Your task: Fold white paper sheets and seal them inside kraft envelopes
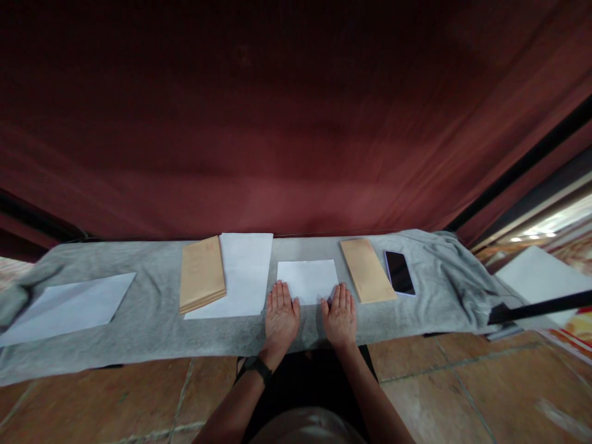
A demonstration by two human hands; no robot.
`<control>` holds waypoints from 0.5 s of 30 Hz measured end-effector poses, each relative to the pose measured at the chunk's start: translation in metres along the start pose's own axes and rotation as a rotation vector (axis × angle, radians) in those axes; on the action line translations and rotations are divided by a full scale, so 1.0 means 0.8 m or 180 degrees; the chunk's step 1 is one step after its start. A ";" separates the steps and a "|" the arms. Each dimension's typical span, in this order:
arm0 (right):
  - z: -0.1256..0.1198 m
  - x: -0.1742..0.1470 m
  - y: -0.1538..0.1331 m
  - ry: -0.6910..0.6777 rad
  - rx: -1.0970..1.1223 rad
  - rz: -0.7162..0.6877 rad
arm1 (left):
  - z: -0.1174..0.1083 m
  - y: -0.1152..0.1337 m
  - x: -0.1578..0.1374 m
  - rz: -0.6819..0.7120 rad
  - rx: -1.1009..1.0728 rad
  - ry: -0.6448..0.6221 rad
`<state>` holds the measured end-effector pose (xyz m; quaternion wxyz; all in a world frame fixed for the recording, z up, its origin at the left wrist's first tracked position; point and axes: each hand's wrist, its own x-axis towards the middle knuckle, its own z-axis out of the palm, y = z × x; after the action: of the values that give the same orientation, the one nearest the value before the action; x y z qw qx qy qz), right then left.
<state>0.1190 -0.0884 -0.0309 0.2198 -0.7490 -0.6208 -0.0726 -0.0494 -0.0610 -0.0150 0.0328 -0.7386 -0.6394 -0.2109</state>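
A white sheet of paper [307,279], smaller than the others, lies flat in front of me on the grey cloth. My left hand [282,314] rests palm down at its lower left corner, fingers straight and pointing away from me. At the lower right corner lies my right hand [340,316], also flat, its fingertips by the paper's edge. Neither hand holds anything. Left of my left hand are larger white sheets [247,271], with a stack of brown envelopes [201,271] partly over them. One brown envelope [369,270] is to the right of my right hand.
A dark-screened phone [400,272] touches or nearly touches the right envelope. More white paper [69,307] lies at the far left of the cloth-covered table [152,336]. A dark red curtain [287,154] hangs behind the table. Black frame bars [518,172] stand at the sides.
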 end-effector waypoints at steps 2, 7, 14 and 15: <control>0.001 0.000 0.001 0.0013 0.0026 0.0004 | -0.001 0.001 0.000 -0.0014 -0.0005 -0.0021; 0.004 0.000 0.003 0.0077 0.0121 0.0001 | -0.002 0.000 0.000 0.0033 -0.0023 -0.0021; 0.003 0.000 0.003 0.0111 0.0129 0.0018 | -0.003 -0.001 0.000 0.0053 -0.0093 0.0026; 0.002 0.000 0.002 0.0138 0.0144 0.0014 | -0.004 -0.002 0.000 0.0079 -0.0108 0.0037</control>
<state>0.1207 -0.0877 -0.0326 0.2502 -0.7435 -0.6157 -0.0742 -0.0516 -0.0615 -0.0125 0.0265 -0.7457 -0.6264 -0.2255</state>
